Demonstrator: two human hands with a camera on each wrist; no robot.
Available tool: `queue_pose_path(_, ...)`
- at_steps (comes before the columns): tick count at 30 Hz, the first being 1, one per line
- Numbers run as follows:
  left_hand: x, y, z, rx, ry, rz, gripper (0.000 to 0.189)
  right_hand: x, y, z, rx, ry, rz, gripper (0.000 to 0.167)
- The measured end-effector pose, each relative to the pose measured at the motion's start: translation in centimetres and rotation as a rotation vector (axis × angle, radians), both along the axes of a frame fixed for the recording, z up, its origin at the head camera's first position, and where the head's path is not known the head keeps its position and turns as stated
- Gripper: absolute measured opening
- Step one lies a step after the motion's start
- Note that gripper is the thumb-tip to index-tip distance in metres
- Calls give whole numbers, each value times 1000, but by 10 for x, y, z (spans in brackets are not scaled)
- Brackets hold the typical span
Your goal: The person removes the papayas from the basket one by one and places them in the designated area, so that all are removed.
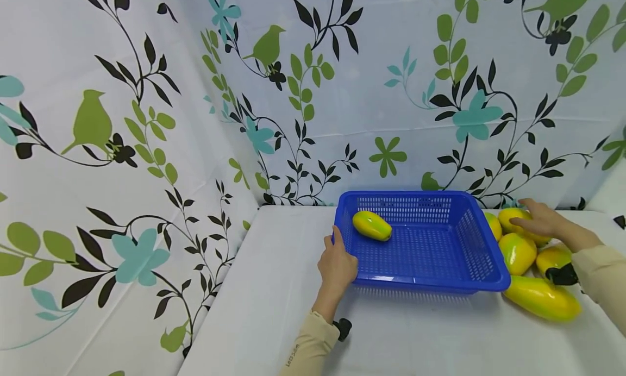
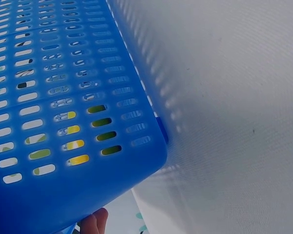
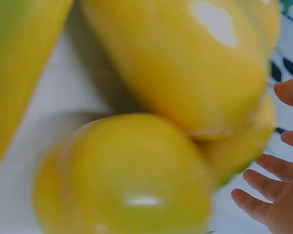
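Note:
With curled fingers my left hand [image 1: 337, 264] grips the left rim of a blue plastic basket [image 1: 425, 283]; in the left wrist view its fingertips [image 2: 101, 219] show under the slotted wall [image 2: 83, 183]. A single yellow-green papaya [image 1: 372, 225] lies inside, toward the back left. To the right of the basket my right hand [image 1: 545, 222] reaches over a heap of yellow fruit, fingers spread and fairly straight, nearest the rearmost fruit [image 1: 511, 217]. The right wrist view has this hand [image 3: 281, 192] beside the fruit [image 3: 127, 180], nothing in its grasp.
Several yellow fruits, such as a rounded one [image 1: 517, 254], crowd the basket's right side. A long papaya [image 1: 543, 300] lies in front of them. All stand on a white-covered table [image 1: 274, 289], with printed cloth [image 1: 313, 93] hanging at the back and left.

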State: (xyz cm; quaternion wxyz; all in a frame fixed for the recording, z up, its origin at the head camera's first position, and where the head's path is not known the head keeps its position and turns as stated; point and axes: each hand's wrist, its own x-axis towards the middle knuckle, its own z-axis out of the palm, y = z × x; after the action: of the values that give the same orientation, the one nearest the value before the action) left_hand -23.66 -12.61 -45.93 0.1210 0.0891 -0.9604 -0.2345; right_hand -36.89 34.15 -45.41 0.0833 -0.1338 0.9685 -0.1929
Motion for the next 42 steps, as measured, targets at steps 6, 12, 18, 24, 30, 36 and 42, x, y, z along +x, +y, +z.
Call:
queue_pose_path(6, 0, 1, 1, -1, 6, 14, 79, -3, -27, 31, -4, 95, 27, 74)
queue_pose_path(12, 1, 2, 2, 4, -4, 5, 78, -2, -71, 62, -18, 159, 81, 75)
queue_pose_path(18, -2, 3, 1, 16, -20, 12, 79, 0, -122, 84, -63, 200, 187, 76)
queue_pose_path(24, -1, 3, 3, 25, -23, 9, 80, 5, -175, 94, -92, 225, 283, 73)
queue_pose_path(30, -1, 1, 2, 18, -29, -1, 80, 3, -212, 89, -97, 262, 341, 70)
queue_pose_path(36, -1, 2, 2, 10, -37, 6, 81, -1, -235, 79, -116, 215, 361, 70)
queue_pose_path(42, 0, 1, 2, 1, -26, 13, 80, -3, -257, 65, -134, 168, 379, 70)
